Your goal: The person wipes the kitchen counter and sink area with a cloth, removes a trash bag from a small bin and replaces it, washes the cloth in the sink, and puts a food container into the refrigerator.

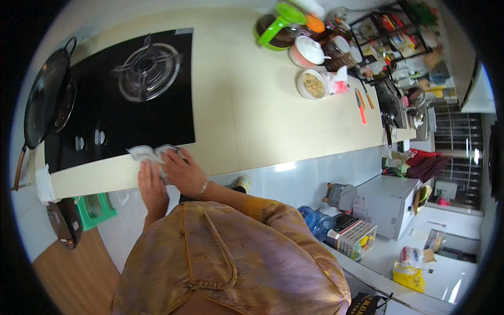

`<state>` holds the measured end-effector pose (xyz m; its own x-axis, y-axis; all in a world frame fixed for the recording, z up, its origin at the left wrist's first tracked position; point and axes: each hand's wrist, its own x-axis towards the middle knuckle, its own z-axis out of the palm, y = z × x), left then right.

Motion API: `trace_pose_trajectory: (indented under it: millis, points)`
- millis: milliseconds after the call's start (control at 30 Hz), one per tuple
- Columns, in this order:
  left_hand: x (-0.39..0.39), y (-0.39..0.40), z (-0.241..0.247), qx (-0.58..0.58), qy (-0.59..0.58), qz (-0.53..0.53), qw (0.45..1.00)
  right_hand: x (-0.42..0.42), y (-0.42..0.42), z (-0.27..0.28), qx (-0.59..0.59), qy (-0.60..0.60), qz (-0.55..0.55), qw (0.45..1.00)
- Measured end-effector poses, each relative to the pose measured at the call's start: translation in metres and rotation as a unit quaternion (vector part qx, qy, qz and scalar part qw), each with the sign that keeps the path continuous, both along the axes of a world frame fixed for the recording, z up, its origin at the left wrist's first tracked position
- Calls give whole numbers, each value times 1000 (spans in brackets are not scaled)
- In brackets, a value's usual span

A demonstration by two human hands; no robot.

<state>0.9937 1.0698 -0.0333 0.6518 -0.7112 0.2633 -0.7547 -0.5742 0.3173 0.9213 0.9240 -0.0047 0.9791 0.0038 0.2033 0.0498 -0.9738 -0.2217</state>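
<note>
A crumpled, pale cloth with dark markings [142, 152] lies at the front edge of the cream countertop [236, 130], touching the near rim of the black glass gas hob [165, 122]. My left hand [151, 185] has its fingers on the cloth's near side. Beside it, my right hand [183, 171], with a bracelet at the wrist, grips the cloth's right part near the hob's front right corner. Behind the hands are two hob knobs [100, 137] and a burner with its pan support [149, 71]. The fingertips are partly hidden in the folds.
A wok [49, 98] sits over the left burner, its handle past the counter edge. Toward the back right stand a green-lidded jug [275, 31], a lidded pot [305, 55] and a food bowl [313, 84]. Knives [361, 108] lie farther right. A green stool [96, 212] is below.
</note>
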Motion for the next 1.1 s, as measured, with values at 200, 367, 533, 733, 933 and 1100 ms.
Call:
trace_pose_trajectory:
  millis: [200, 367, 533, 733, 933, 1100]
  points:
    - [-88, -128, 38, 29, 23, -172, 984, -126, -111, -7, 18, -65, -125, 990]
    - [-168, -234, 37, 34, 10, -223, 974, -215, -199, -8, 51, -124, -217, 967]
    - [-238, -339, 34, 32, 7, -284, 958, -294, -283, -15, 21, -141, -321, 936]
    - [-307, -446, 29, 65, 1, -361, 930, -377, -363, -11, -4, -119, -415, 902]
    - [-372, -537, 29, 55, 9, -435, 899, -444, -432, -14, -11, -90, -487, 869]
    - [-438, -619, 23, 58, 25, -491, 869, -509, -502, -14, 0, -41, -530, 847]
